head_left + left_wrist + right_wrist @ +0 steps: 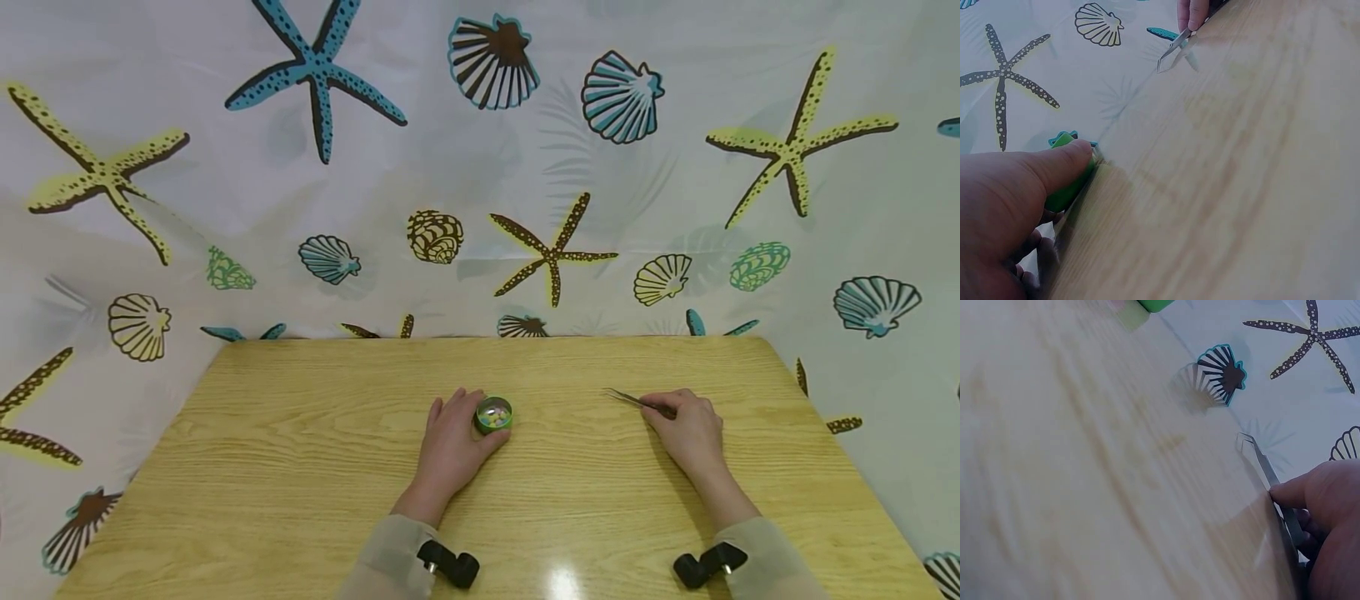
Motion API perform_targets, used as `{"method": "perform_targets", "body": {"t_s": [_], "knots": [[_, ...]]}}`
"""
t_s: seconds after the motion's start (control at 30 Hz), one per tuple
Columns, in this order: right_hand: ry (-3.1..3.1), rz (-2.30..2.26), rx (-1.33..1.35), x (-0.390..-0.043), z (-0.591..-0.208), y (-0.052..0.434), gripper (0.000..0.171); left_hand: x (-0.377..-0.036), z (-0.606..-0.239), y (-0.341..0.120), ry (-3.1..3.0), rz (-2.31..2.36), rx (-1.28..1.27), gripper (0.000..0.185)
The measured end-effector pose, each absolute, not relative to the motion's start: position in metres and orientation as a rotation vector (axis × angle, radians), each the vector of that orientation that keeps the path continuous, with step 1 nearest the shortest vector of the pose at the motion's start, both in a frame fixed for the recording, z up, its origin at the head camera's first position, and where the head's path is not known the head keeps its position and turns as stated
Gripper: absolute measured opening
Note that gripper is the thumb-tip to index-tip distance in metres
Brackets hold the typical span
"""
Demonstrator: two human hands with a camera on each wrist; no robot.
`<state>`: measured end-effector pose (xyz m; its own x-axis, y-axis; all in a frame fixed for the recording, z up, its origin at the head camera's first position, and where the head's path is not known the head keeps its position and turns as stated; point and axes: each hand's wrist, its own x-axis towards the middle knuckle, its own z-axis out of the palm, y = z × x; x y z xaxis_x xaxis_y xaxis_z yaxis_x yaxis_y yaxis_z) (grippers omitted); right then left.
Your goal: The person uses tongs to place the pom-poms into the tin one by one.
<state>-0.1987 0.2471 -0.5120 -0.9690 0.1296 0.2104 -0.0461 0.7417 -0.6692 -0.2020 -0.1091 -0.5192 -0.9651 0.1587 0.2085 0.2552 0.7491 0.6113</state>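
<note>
The left hand (450, 446) rests on the desk (300, 467) near its middle, its thumb and fingers (1063, 164) curled round a small green tub (493, 414) of coloured beads. Well apart to the right, the right hand (686, 429) lies on the desk, its fingers (1294, 490) pinching metal tweezers (633, 401) whose tips point far-left, held together.

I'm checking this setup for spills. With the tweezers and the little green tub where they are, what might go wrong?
The tub is open and full of small coloured beads; the left hand holds it only from one side, so a nudge might tip it. The tweezers in the right hand have fine tips, so a bead may slip from them and roll across the bare table.
</note>
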Motion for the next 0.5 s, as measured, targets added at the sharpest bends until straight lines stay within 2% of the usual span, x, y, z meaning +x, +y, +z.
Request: {"method": "perform_targets", "body": {"t_s": [0.3, 0.5], "knots": [[-2.718, 1.093, -0.038, -0.1994, -0.5106, 0.2471, 0.038, -0.2021, -0.5178, -0.1118, -2.795, -1.049, -0.334, 0.070], [-2.765, 1.061, 0.013, -0.1907, -0.5068, 0.2471, 0.054, -0.2031, -0.5223, -0.1142, -2.841, -1.105, -0.336, 0.084]]}}
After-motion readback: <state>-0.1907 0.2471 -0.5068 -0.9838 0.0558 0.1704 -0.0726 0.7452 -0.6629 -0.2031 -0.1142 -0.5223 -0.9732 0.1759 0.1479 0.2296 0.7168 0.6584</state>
